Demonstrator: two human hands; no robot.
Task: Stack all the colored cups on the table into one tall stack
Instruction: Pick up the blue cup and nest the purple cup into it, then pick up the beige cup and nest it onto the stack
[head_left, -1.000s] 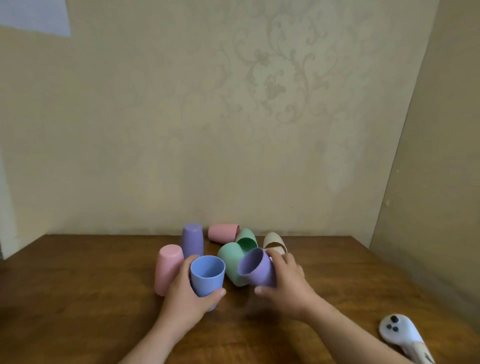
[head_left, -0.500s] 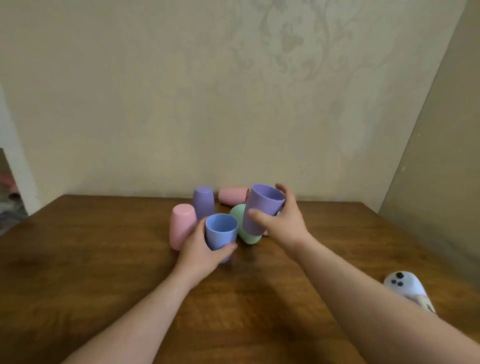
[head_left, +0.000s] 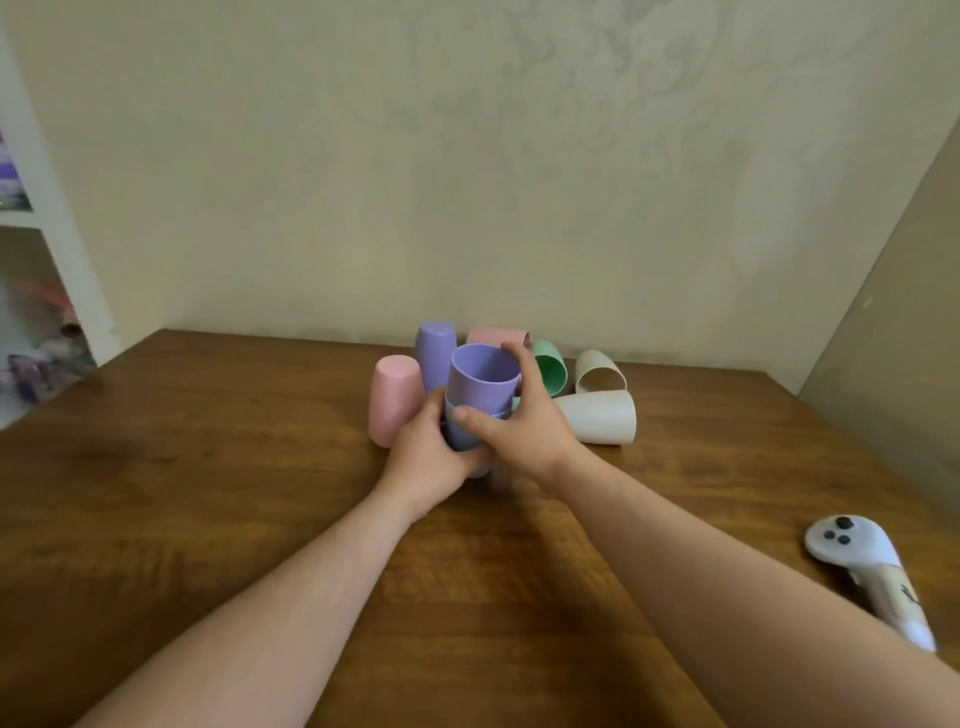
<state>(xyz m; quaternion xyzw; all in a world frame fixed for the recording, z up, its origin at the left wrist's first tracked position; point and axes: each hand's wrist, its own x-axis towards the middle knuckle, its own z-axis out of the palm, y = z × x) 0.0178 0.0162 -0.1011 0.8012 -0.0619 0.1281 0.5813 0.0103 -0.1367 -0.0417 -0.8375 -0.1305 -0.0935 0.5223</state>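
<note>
My left hand (head_left: 428, 457) grips an upright blue cup (head_left: 460, 435) on the wooden table (head_left: 218, 467). A purple cup (head_left: 483, 382) sits partly nested inside it, mouth up, with my right hand (head_left: 522, 423) shut around its side. Behind them an upside-down pink cup (head_left: 394, 397) and an upside-down purple cup (head_left: 434, 353) stand. A pink cup (head_left: 493, 336) and a green cup (head_left: 549, 366) lie on their sides at the back. Two beige cups (head_left: 597, 370) (head_left: 600, 417) lie on their sides to the right.
A white game controller (head_left: 865, 569) lies near the table's right edge, beside my right forearm. A wall runs close behind the cups, and another closes the right side. White shelving (head_left: 36, 218) with blurred items stands at the far left.
My right hand lifted the purple cup, carried it left and lowered it into the blue cup held by my left hand. The camera tilted down.
</note>
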